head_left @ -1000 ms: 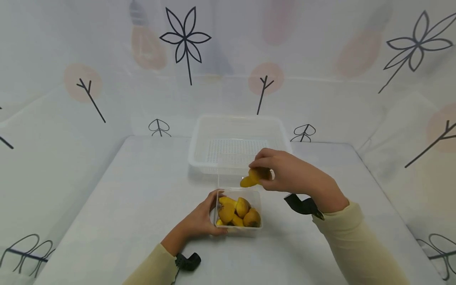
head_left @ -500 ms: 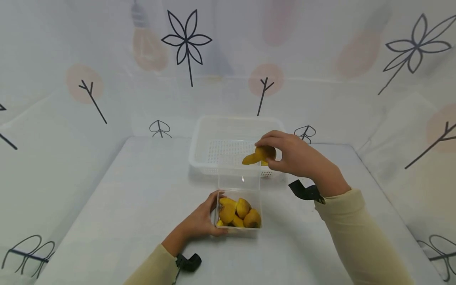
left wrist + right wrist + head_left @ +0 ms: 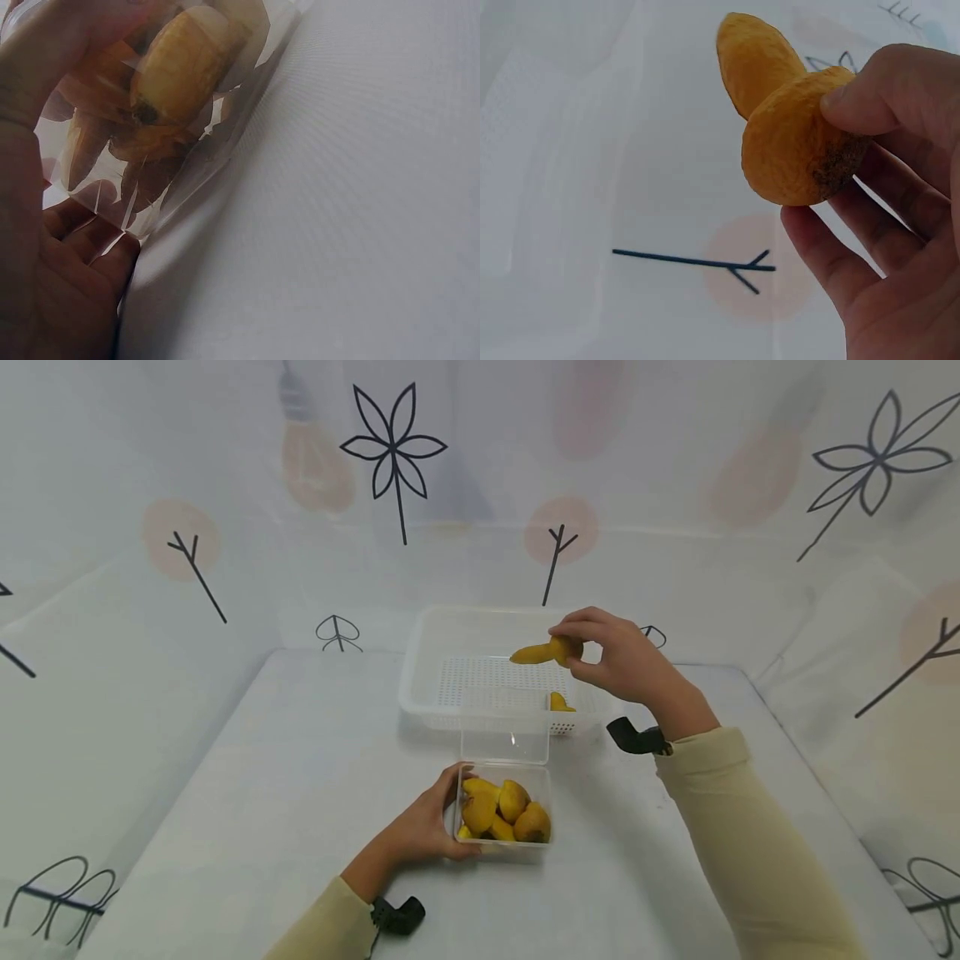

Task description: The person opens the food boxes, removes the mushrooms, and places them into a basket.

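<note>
A yellow, gourd-like fruit [image 3: 566, 651] with a round, dark-patched end and one long tapering lobe is pinched by my right hand [image 3: 611, 652]. It is raised over the right part of the white basket, its lobe pointing left. In the right wrist view, the thumb presses on the round end of the fruit [image 3: 795, 142], with fingers behind and below. My left hand [image 3: 423, 818] grips the left side of a clear plastic box [image 3: 510, 853], thumb at the front and fingers behind. Inside lie several similar yellow fruits [image 3: 478, 812], also visible through the wall in the left wrist view.
A white perforated basket [image 3: 420, 693] stands at the back of the table [image 3: 300, 760]. Another piece of yellow fruit [image 3: 558, 702] shows in its front right corner. The box's clear lid [image 3: 502, 743] stands raised between box and basket. A patterned cloth hangs behind.
My right hand has risen and moved away over the basket, carrying the yellow fruit up from near the box. The fruit in the basket has come into sight. My left hand stays put.
</note>
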A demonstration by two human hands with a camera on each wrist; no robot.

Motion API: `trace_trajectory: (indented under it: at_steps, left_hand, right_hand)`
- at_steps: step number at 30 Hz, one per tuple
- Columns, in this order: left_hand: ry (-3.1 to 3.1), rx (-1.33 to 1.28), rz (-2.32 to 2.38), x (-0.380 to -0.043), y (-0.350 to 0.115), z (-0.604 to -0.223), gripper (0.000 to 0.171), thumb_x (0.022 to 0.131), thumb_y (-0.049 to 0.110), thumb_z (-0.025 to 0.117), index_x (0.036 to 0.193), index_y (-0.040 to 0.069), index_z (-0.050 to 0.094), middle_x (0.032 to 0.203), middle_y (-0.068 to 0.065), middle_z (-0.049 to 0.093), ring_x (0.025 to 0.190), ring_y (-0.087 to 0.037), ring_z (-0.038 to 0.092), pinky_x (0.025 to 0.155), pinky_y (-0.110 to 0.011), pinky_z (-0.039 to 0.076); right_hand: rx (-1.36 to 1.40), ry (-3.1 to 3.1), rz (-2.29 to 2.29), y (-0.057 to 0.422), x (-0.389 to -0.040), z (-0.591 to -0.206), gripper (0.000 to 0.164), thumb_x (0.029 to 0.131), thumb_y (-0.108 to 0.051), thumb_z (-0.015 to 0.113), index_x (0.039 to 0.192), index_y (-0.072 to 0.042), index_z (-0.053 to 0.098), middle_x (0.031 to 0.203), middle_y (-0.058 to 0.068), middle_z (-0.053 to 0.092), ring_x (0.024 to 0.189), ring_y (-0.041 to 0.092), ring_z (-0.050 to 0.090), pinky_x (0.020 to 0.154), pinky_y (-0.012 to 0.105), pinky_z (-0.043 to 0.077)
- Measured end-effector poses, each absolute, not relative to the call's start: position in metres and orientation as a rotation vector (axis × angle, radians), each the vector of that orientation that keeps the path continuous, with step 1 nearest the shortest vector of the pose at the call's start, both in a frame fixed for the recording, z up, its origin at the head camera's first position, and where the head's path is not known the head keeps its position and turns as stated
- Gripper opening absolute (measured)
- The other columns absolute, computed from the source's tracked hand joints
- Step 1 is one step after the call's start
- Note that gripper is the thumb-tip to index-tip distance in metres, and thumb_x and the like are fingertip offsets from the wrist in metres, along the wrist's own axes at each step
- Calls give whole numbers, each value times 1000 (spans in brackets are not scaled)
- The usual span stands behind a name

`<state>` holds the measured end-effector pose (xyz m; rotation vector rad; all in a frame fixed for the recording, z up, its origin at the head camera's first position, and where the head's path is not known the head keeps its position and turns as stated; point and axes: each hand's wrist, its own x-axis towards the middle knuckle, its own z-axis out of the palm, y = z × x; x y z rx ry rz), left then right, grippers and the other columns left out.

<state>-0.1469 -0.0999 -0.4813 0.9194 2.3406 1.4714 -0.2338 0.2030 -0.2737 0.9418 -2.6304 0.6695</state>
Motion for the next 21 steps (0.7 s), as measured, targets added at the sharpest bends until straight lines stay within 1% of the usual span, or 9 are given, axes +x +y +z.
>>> trace_trajectory:
  at_steps: [2, 4, 6, 10, 16, 21]
  left_hand:
    - [2337, 904, 1476, -147, -100, -482, 110, 65, 32, 89, 149, 24, 19, 144, 3, 42, 140, -14, 38, 118, -34, 25]
    - [2336, 903, 1477, -147, -100, -481, 110, 65, 33, 89, 150, 21, 20, 144, 3, 42, 140, -14, 38, 118, -35, 25]
    - [2331, 903, 1481, -147, -100, -481, 111, 65, 32, 89, 150, 17, 20, 144, 3, 42, 140, -15, 38, 119, -34, 26]
    - [2334, 900, 1477, -146, -100, -481, 112, 64, 32, 90, 150, 14, 20, 143, 4, 42, 140, -13, 37, 118, -32, 26]
    - [2348, 914, 1468, -146, -100, -480, 112, 65, 34, 89, 150, 14, 19, 144, 1, 42, 140, -15, 38, 118, -33, 26]
    - [2341, 910, 1478, -146, -100, -479, 112, 64, 33, 89, 150, 14, 20, 143, 0, 43, 140, -16, 38, 118, -32, 27]
  right_hand:
    - [924, -2643, 680, 203, -240, -276, 37, 85, -3, 68, 121, -4, 64, 121, 10, 59, 96, 22, 58, 84, 39, 54]
    - [899, -2661, 687, 204, -246, -279, 37, 86, -3, 66, 122, -3, 63, 123, 12, 58, 98, 25, 60, 85, 42, 54]
    - [864, -2684, 695, 205, -252, -282, 37, 87, -3, 66, 123, -3, 63, 124, 13, 57, 100, 27, 61, 86, 43, 55]
    - [779, -2757, 741, 206, -265, -290, 38, 88, -5, 65, 125, -3, 62, 125, 12, 54, 104, 28, 62, 89, 43, 55]
    - [664, -2857, 826, 207, -284, -299, 40, 89, -9, 65, 128, -4, 59, 125, 12, 53, 111, 30, 60, 96, 45, 52]
    - [564, -2925, 830, 208, -299, -309, 43, 90, -12, 66, 131, -3, 57, 125, 14, 53, 115, 33, 57, 98, 45, 51]
